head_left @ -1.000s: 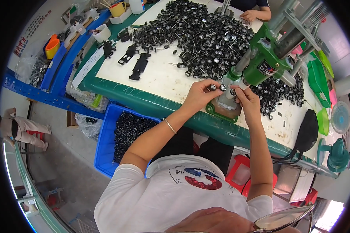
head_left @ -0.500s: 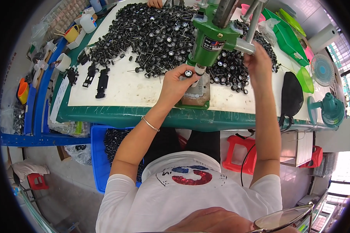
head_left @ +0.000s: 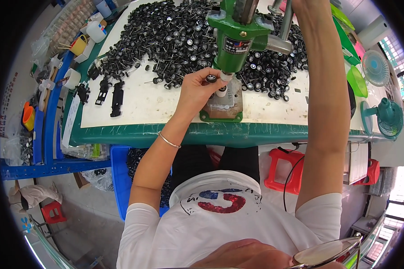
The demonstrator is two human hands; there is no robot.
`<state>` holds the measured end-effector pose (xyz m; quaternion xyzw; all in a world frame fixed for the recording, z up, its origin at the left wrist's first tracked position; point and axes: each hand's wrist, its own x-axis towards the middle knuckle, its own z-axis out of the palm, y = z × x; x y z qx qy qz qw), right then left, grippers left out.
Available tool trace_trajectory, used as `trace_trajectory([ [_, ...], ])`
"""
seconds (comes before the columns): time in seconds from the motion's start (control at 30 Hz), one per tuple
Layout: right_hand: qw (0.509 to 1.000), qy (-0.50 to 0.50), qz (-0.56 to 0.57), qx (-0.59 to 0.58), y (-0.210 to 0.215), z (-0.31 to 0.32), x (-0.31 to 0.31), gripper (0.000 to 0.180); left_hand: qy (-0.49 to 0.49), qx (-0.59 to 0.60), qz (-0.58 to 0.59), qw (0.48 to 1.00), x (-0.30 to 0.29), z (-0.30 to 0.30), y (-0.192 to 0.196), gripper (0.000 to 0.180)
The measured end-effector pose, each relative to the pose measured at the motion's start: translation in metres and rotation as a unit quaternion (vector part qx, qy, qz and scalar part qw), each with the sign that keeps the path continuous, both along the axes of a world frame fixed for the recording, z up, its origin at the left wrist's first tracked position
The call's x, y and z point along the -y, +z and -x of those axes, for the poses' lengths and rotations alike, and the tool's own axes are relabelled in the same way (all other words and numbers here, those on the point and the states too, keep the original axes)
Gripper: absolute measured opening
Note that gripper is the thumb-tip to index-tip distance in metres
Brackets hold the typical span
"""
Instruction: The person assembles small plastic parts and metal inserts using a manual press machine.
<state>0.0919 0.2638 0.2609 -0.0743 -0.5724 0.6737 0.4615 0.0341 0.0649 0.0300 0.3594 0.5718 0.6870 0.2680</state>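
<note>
I'm sitting at the bench with the green press [head_left: 238, 36] right in front of me. My left hand [head_left: 197, 89] is pinching a small black wheel [head_left: 211, 78] between thumb and fingertips, holding it just under the press ram, right above the little white fixture [head_left: 223, 92] on the press base [head_left: 222, 110]. My right hand [head_left: 300, 4] is reaching up far to the lever [head_left: 286, 15], but it's running off the top edge, so I can't tell how the fingers are sitting on it.

Looks to me like I'm in the seating step: the wheel is being lined up under the ram, not pressed yet. The next move is probably going to need the wheel kept square on the fixture and my fingertips clear of the ram before the lever is coming down.

A big pile of wheels [head_left: 166, 31] is spreading across the far side of the white mat [head_left: 143, 105], a few black chassis bits [head_left: 116, 92] are lying to the left, and a blue bin [head_left: 119, 179] of parts is sitting under the near table edge.
</note>
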Motion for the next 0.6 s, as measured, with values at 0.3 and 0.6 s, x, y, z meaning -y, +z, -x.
trace_trajectory([
  [0.3,0.981,-0.056,-0.135,-0.130,0.000,-0.032,0.049,0.022,0.014,-0.019,0.011,1.000,0.003,-0.002,0.002,0.013],
  [0.6,0.918,-0.084,-0.312,-0.230,-0.026,-0.071,0.078,0.023,0.021,-0.019,0.013,1.000,0.002,-0.005,-0.001,0.014],
])
